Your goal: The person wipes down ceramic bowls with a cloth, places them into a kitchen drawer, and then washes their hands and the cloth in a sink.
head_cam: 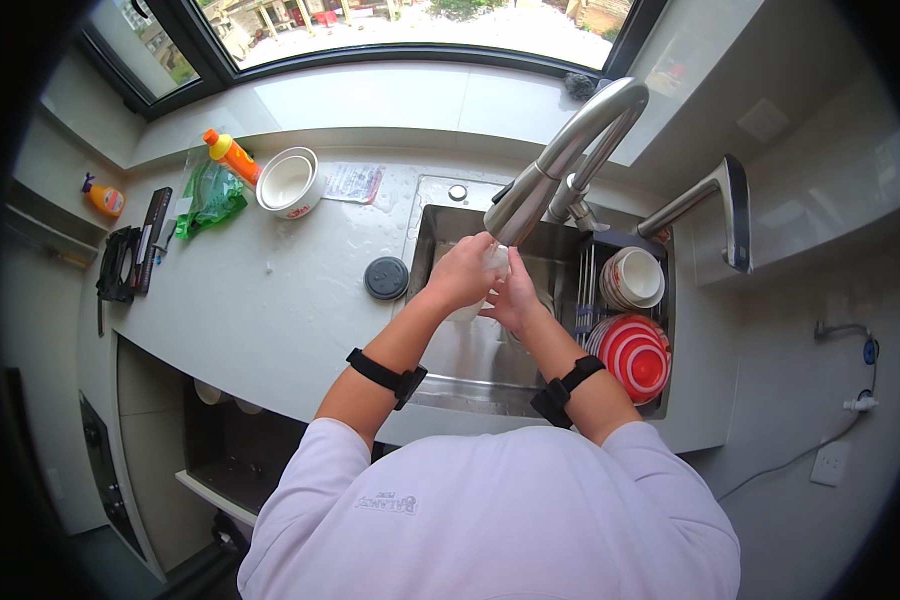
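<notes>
Over the stainless steel sink (480, 371), my left hand (461, 274) grips a translucent whitish container (466, 311), partly hidden behind the fingers. My right hand (516, 292) is at its other side, fingers spread, touching a small whitish piece (498, 260) at the top; whether that piece is part of the container, I cannot tell. The spray head of the metal faucet (523, 206) hangs directly above both hands. A dark round lid (386, 278) lies on the counter just left of the sink.
Right in the sink, a drying rack (586, 289) holds stacked white bowls (634, 277) and red-and-white striped dishes (634, 358). On the counter at left are nested bowls (289, 184), an orange-and-yellow bottle (232, 156), a green plastic bag (208, 199) and a long dark box (151, 240). A second tap (694, 196) stands at right.
</notes>
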`<action>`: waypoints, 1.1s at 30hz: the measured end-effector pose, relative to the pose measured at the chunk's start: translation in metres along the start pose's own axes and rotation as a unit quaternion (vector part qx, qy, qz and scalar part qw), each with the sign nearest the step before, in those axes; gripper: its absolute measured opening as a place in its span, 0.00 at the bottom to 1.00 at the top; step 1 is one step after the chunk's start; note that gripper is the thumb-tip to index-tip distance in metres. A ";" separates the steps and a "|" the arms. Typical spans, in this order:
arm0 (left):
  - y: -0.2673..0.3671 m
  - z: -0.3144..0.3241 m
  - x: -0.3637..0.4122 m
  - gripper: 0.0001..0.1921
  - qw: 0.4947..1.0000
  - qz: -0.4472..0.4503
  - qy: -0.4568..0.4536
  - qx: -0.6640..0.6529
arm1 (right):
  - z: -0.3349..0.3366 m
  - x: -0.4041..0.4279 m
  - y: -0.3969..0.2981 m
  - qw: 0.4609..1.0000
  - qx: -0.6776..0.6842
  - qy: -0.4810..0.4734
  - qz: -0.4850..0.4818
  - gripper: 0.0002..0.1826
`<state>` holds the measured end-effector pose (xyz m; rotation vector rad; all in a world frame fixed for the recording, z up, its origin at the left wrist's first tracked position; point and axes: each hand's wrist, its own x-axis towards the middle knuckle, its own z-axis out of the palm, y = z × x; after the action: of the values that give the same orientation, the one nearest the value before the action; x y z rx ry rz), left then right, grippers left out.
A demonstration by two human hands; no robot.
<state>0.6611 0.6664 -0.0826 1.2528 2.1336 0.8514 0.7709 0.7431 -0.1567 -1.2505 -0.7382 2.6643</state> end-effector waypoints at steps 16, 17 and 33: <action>-0.075 0.003 0.001 0.23 0.972 -0.042 -0.048 -0.224 | -0.005 -0.009 -0.027 0.924 -0.241 0.125 -0.271 0.09; -0.077 0.003 -0.002 0.23 0.974 -0.046 -0.058 -0.214 | -0.003 -0.012 -0.029 0.932 -0.209 0.100 -0.280 0.09; -0.077 0.039 -0.013 0.56 0.940 -0.031 -0.124 -0.315 | 0.037 -0.040 -0.009 0.957 -0.010 0.005 -0.291 0.17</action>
<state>0.6506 0.6354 -0.1637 0.8898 1.5098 1.1588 0.7688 0.7249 -0.1046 -0.8682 -0.9549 2.1697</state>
